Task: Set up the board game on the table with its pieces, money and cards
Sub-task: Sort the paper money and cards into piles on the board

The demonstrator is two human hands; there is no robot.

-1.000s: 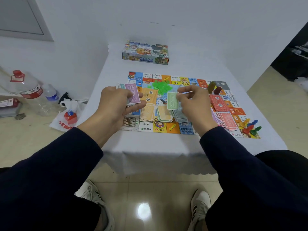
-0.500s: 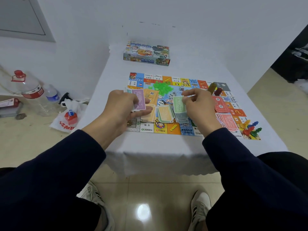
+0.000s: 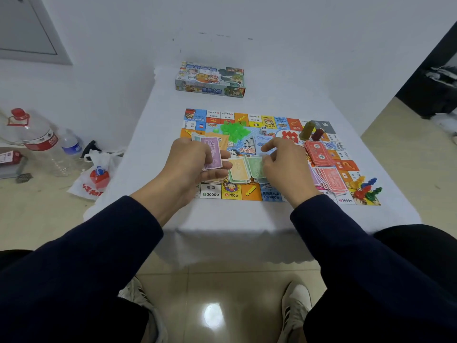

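The colourful game board (image 3: 212, 191) lies on the white-clothed table (image 3: 158, 125). My left hand (image 3: 190, 167) grips a stack of play money with a purple 5000 bill (image 3: 212, 154) on top. My right hand (image 3: 284, 164) pinches a green bill (image 3: 257, 167) low over the green pile, beside a yellow-green pile (image 3: 238, 170). Orange bills (image 3: 221, 141) peek out behind my left hand. Green plastic houses (image 3: 232, 129), a die (image 3: 263, 131) and two tall blocks (image 3: 311, 131) sit mid-board. Red cards (image 3: 318, 153), pink-red bills (image 3: 332, 180) and coloured pawns (image 3: 366, 189) lie on the right.
The game box (image 3: 210, 79) stands at the table's far edge near the wall. On the floor to the left are a large water bottle (image 3: 39, 142), a small bottle (image 3: 71, 147) and a plastic bag (image 3: 95, 177). A dark doorway opens at right.
My right hand has carried the green bill down from above the board onto the green pile. My left hand has stayed over the board's left side with its stack.
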